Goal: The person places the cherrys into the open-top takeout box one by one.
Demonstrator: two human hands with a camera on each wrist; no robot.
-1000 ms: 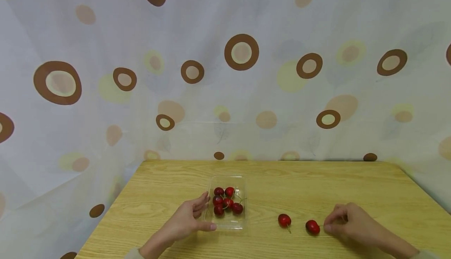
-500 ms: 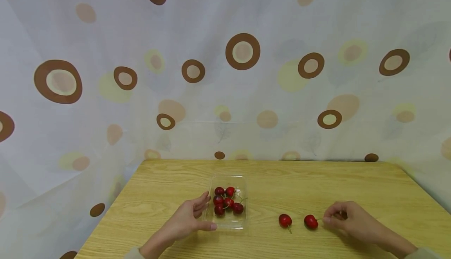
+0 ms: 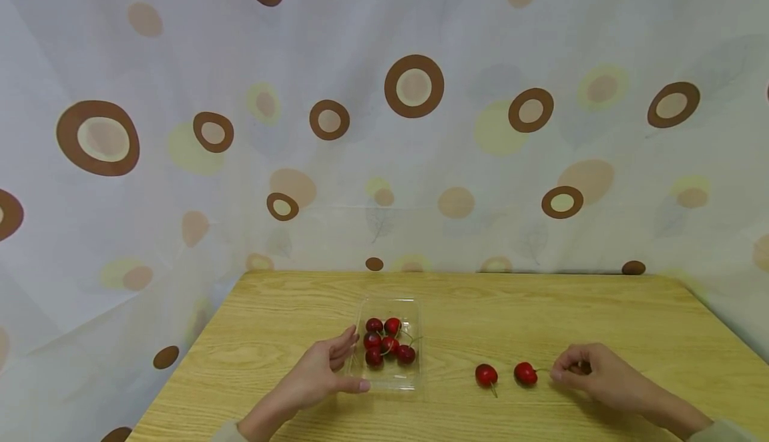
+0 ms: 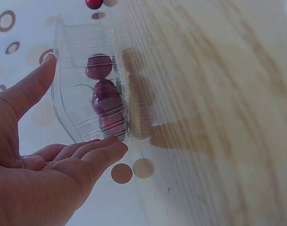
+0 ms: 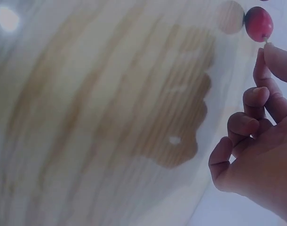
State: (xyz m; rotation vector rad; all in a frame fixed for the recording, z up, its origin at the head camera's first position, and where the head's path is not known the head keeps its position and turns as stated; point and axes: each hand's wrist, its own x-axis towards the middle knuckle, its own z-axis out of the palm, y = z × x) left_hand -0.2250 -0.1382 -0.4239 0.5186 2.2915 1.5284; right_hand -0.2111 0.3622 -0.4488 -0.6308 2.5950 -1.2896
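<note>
In the head view my right hand (image 3: 601, 376) pinches the stem of a red cherry (image 3: 525, 374) between thumb and index finger. The right wrist view shows the same cherry (image 5: 259, 23) beyond the fingertips, the other fingers curled without holding anything. A second cherry (image 3: 486, 376) with a short stem lies on the table to its left. My left hand (image 3: 321, 372) stays at the left side of a clear plastic container (image 3: 393, 383), fingers fairly straight along the wall and thumb at the near corner. Several dark red cherries (image 4: 106, 96) sit inside, some with stems.
The wood-grain table (image 3: 282, 302) bears the container and the loose cherries. A pale curtain (image 3: 456, 161) with brown and yellow ovals hangs behind the table and along its sides.
The cherry whose stem my right hand pinches has shifted slightly left and away from me, closer to the level of the other loose cherry. My left hand and the container stay in place.
</note>
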